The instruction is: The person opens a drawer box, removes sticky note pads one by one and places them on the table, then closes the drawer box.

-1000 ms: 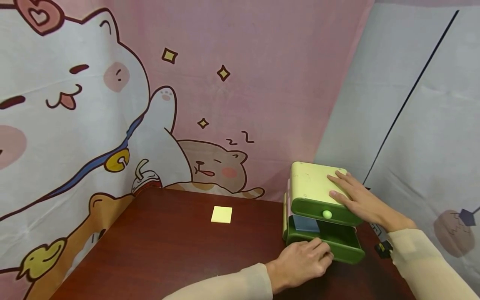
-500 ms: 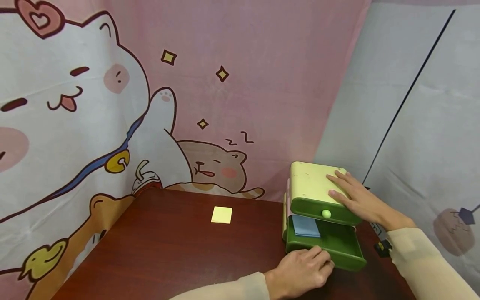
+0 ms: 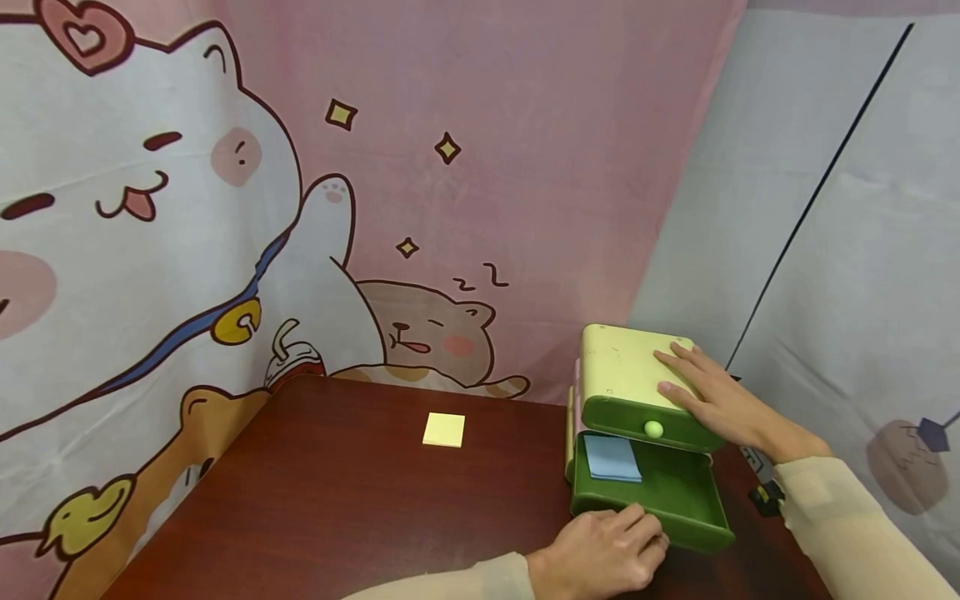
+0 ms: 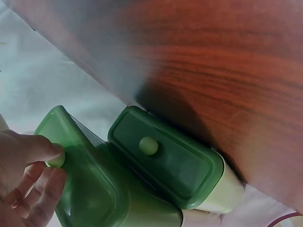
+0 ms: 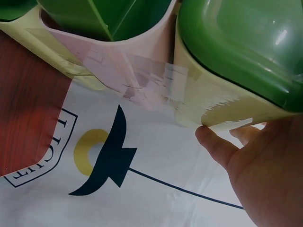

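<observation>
1. Cartoon-printed cloth point(image 3: 540, 167) hangs behind a reddish-brown wooden table point(image 3: 337, 483).
2. From the head view, the left hand point(image 3: 598, 550) hides the middle drawer's point(image 3: 682, 492) knob point(image 4: 56, 161); the left wrist view shows thumb and fingers pinching it.
3. Right hand point(image 3: 731, 408): fingers extended, resting on the drawer unit point(image 3: 637, 358), at the table's right.
4. Beside the right sleeve point(image 3: 840, 517), a small black object point(image 3: 765, 498) is hard to make out.
5. Three stacked drawers, one pulled out; one blue notepad point(image 3: 613, 458) inside it, one yellow notepad point(image 3: 444, 430) on the table.

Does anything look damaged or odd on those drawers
Yes: in the right wrist view, the clear tape between the pink casing and top yellow casing looks wrinkled and patchy, perhaps a makeshift join.
</observation>
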{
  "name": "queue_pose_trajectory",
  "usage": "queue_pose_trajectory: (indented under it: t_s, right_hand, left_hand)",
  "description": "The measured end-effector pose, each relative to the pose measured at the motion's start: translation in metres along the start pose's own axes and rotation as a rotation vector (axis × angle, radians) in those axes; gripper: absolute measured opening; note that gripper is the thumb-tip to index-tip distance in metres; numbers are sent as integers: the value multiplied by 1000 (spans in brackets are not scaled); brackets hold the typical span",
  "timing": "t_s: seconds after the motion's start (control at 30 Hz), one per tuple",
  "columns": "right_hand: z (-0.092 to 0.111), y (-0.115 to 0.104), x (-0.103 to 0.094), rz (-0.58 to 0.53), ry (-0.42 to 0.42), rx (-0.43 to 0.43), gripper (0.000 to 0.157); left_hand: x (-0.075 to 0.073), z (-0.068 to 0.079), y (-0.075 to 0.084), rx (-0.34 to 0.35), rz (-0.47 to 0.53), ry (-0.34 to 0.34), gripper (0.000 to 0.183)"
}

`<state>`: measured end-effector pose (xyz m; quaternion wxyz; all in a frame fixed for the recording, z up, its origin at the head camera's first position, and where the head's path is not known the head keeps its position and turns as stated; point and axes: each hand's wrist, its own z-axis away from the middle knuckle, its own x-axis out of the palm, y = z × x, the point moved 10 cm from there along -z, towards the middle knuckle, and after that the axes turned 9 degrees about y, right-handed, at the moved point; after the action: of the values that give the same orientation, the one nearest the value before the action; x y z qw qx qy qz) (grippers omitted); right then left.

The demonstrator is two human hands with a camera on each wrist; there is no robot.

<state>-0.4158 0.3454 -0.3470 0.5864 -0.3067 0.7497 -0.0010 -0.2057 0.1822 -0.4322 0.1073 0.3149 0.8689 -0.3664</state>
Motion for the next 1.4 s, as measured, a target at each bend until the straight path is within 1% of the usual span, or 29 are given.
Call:
queue_pose_trajectory:
  t_s: [0.13, 0.33, 0.57, 0.7, 0.93, 1.03, 1.13, 1.27, 1.33, 1.4]
  right_hand:
    - [0, 0, 0, -1, 1, 0, 73]
    - [0, -1, -1, -7, 2, -1, 73]
    - [-1, 0, 1, -2, -5, 2, 73]
    - [-2, 1, 1, -2, -5, 3, 74]
    - [-1, 1, 0, -6, -5, 3, 73]
    - [-1, 0, 0, -8, -4, 3, 73]
    - [-1, -1, 0, -8, -1, 0, 73]
    - [-1, -2, -1, -9, 0, -1, 73]
    - [-1, -2, -1, -10, 0, -2, 73]
    - [0, -2, -1, -9, 0, -2, 73]
  left_hand:
    - [-4, 1, 2, -1, 10, 27, 31]
    - [-6, 3, 4, 9, 48, 19, 32]
    - [-9, 4, 6, 27, 32, 28, 30]
    - [-8, 5, 7, 31, 51, 0, 31]
    - [-6, 6, 12, 35, 118, -60, 29]
    - [-8, 7, 15, 52, 146, -77, 29]
    - [-9, 8, 18, 65, 149, -93, 29]
    - [-11, 10, 21, 73, 134, -91, 26]
    - [-14, 10, 22, 79, 121, -78, 26]
    - [-15, 11, 23, 76, 146, -73, 26]
